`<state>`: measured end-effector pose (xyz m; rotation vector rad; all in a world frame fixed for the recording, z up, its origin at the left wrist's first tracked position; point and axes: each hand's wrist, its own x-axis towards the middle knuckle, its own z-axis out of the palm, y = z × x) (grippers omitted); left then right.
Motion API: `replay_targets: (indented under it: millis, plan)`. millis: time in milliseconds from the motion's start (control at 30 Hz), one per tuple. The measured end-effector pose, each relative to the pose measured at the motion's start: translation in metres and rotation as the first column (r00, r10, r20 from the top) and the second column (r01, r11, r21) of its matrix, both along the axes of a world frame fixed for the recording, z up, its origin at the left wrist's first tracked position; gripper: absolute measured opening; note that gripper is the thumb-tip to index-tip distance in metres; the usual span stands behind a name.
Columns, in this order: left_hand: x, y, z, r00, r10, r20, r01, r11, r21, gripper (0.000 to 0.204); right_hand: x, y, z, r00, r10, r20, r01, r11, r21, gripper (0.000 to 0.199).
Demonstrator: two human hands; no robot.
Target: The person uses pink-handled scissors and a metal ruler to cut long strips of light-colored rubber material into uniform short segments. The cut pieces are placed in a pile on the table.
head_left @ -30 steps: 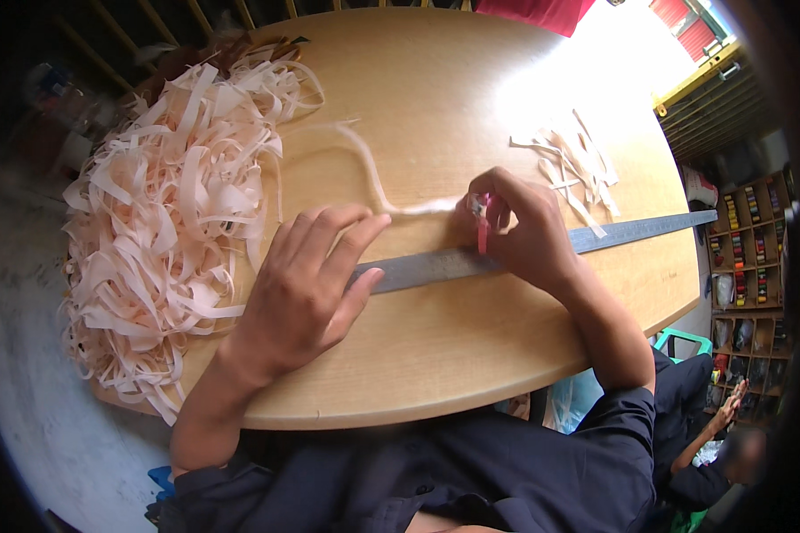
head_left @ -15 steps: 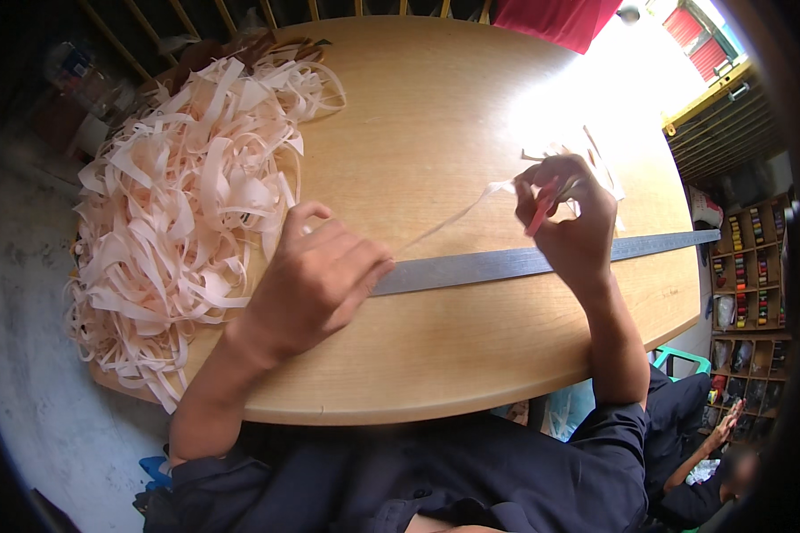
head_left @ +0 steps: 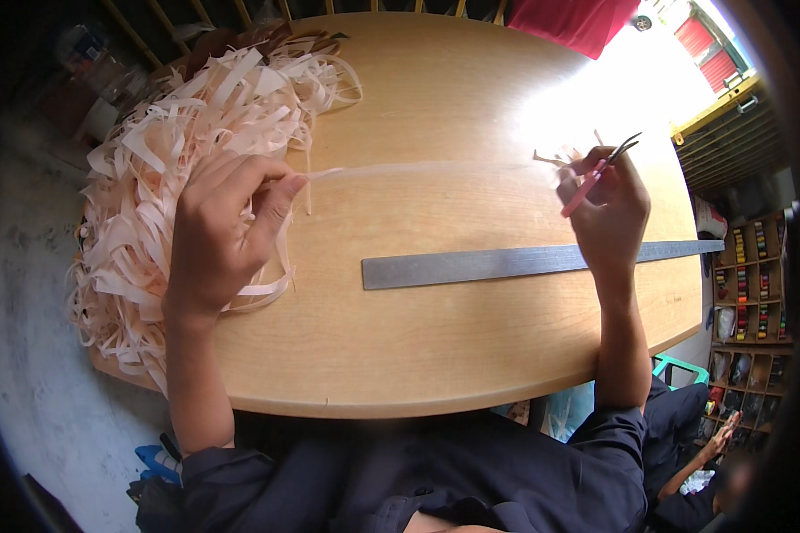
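A pale peach fabric strip (head_left: pixel 418 167) runs nearly level across the table between my two hands. My left hand (head_left: pixel 222 231) pinches its left end between thumb and fingertips, close by a big tangled heap of the same strips (head_left: pixel 142 231). In my right hand (head_left: pixel 615 209) is a small pair of scissors (head_left: pixel 581 192) with pink handles, its dark blades pointing up and away. The strip's right end reaches the fingertips of that hand, where blur hides the exact grip. Below the strip lies a long metal ruler (head_left: pixel 480 266), partly covered by my right wrist.
A few short cut strips (head_left: pixel 547 157) lie beyond my right hand on the wooden table (head_left: pixel 400 355). Red cloth (head_left: pixel 564 22) hangs at the far edge. To the right stand a shelf of thread spools (head_left: pixel 742 284) and a green stool (head_left: pixel 682 369); another person sits nearby.
My left hand has moved left and away from me, my right hand slightly right. The strip between them is now longer and straighter. The scissors' blades have come into sight.
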<state>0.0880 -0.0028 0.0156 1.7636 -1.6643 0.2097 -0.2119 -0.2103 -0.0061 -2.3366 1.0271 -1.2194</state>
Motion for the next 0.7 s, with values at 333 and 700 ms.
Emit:
replay_targets:
  millis: [333, 700]
  plan:
    - [0.021, -0.004, -0.010, 0.994, 0.004, 0.106, -0.009, 0.999, 0.043, 0.011, -0.021, -0.029, 0.011, 0.977, -0.204, 0.060, 0.210, 0.971, -0.117, 0.022]
    - [0.028, -0.004, -0.009, 0.989, 0.052, 0.142, -0.059, 0.997, 0.045, 0.012, -0.039, -0.045, 0.019, 0.955, -0.256, 0.148, 0.282, 0.940, -0.191, 0.022]
